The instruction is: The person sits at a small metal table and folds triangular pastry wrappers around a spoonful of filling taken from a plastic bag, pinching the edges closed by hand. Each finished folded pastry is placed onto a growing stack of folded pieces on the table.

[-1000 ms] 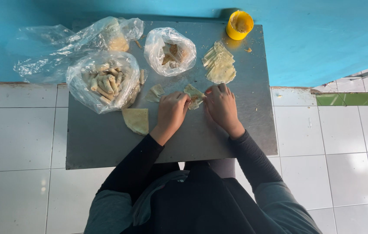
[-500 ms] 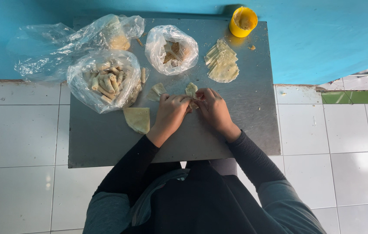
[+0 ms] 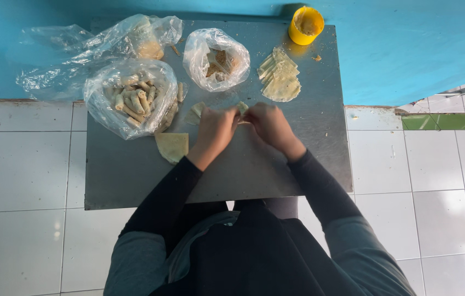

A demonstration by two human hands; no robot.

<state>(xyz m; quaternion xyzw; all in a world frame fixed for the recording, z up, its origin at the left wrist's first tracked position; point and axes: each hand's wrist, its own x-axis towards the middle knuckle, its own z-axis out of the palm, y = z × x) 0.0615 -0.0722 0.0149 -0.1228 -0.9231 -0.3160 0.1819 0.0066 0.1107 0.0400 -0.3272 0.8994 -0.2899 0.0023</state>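
Note:
My left hand (image 3: 216,130) and my right hand (image 3: 269,125) meet at the middle of a grey metal table (image 3: 254,170), fingers closed together on a small pale wrapper roll (image 3: 241,107) that mostly hides under them. A flat pale wrapper (image 3: 172,146) lies just left of my left hand. A fanned stack of wrappers (image 3: 280,80) sits beyond my right hand. Straight ahead is an open plastic bag of brown filling (image 3: 216,59).
A clear bag holding several finished rolls (image 3: 129,97) stands at the left. Behind it lies another crumpled plastic bag (image 3: 133,38). A yellow cup (image 3: 306,24) sits at the far right corner by the blue wall. White floor tiles surround the table.
Both hands have drawn closer together over the roll. The view shifted slightly, so the table sits a bit lower in frame.

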